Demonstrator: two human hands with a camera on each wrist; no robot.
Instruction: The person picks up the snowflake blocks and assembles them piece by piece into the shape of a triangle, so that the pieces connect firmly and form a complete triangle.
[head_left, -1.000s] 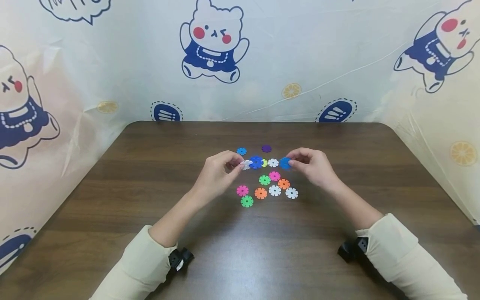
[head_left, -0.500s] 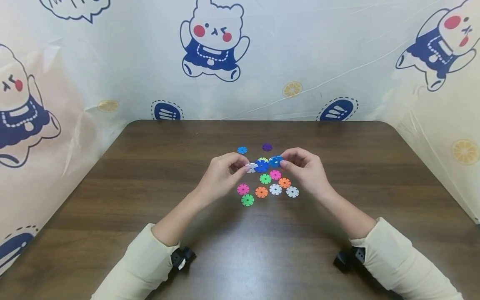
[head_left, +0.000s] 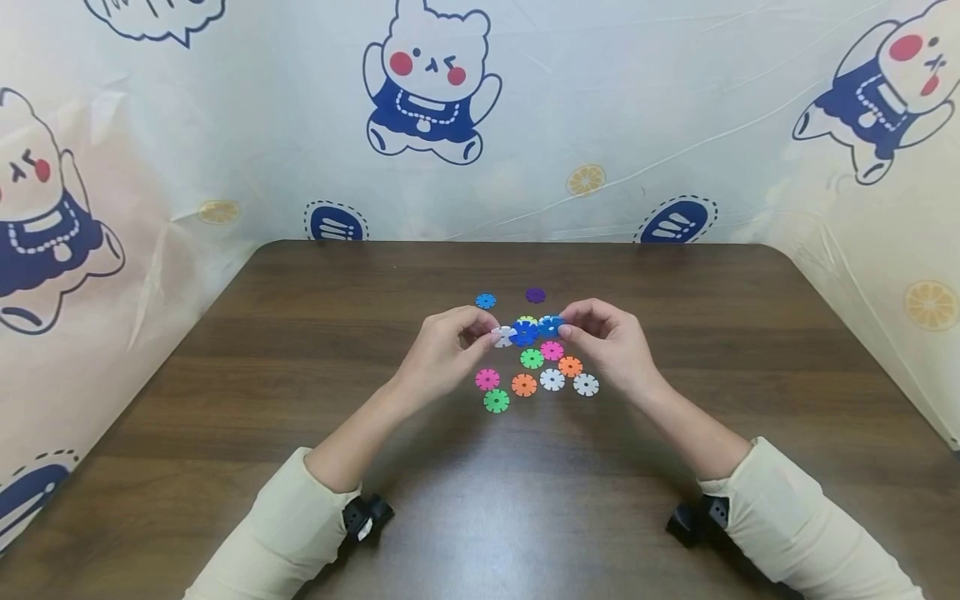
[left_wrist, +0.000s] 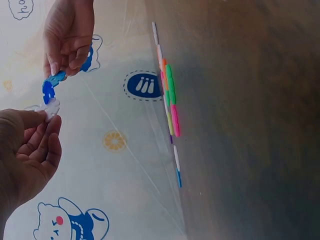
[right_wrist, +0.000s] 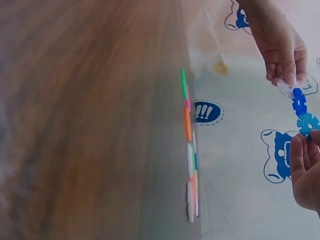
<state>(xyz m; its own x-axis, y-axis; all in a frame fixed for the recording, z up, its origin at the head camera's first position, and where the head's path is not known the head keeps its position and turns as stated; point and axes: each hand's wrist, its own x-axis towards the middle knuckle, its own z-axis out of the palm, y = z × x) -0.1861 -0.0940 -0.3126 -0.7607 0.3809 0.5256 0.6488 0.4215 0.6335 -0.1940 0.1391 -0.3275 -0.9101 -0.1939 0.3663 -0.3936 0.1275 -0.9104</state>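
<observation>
My left hand [head_left: 448, 343] pinches a white notched plastic disc [head_left: 503, 337] between thumb and fingers. A dark blue notched disc [head_left: 524, 333] is joined to its edge. From the other side my right hand [head_left: 613, 340] pinches a lighter blue disc [head_left: 551, 325], whose rim meets the dark blue one. In the left wrist view the white, dark blue and lighter blue discs [left_wrist: 56, 79] form a bent row held above the table. The right wrist view shows the lighter blue disc [right_wrist: 308, 123] at an angle to the dark blue disc [right_wrist: 299, 102]; how deep their notches engage cannot be told.
Loose discs lie on the brown table [head_left: 300, 400] below and behind the hands: green [head_left: 497, 401], pink [head_left: 487, 379], orange [head_left: 524, 385], white [head_left: 586, 384], light blue [head_left: 486, 301] and purple [head_left: 536, 295]. A yellow-green disc [head_left: 527, 320] is partly hidden. A printed curtain hangs behind the table.
My right hand has moved left, bringing the lighter blue disc against the dark blue one. The left hand has shifted slightly right with its joined discs. Over the last half second both hands barely move.
</observation>
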